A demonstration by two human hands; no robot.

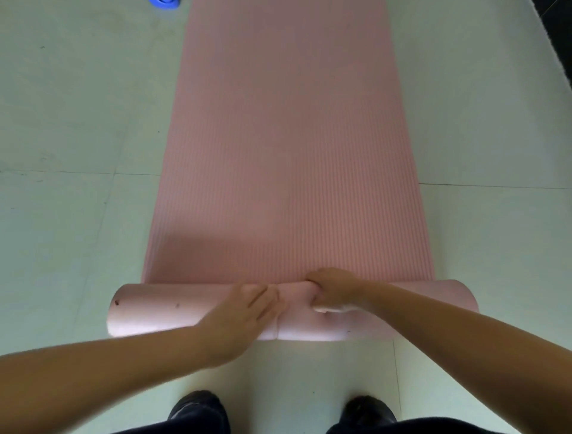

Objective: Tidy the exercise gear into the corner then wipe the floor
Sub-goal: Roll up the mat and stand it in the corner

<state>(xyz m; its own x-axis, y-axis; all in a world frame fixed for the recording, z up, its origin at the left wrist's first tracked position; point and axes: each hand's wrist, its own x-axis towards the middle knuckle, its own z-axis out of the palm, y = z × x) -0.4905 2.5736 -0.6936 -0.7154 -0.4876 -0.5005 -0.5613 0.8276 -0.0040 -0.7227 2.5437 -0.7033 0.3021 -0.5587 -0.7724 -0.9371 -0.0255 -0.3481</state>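
A pink ribbed exercise mat [288, 148] lies lengthwise on the pale tiled floor, running away from me. Its near end is rolled into a thick roll [161, 309] lying crosswise in front of my feet. My left hand [244, 313] lies on top of the roll near its middle, fingers fairly straight and pressing on it. Beside it, my right hand [332, 289] grips the roll, its fingers curled over the far side and digging into the foam.
A blue object [164, 3] shows at the top left edge, partly cut off. A dark strip [557, 40] runs along the floor's right edge. Pale tiles [77, 124] lie on both sides of the mat. My dark shoes [198, 409] stand just behind the roll.
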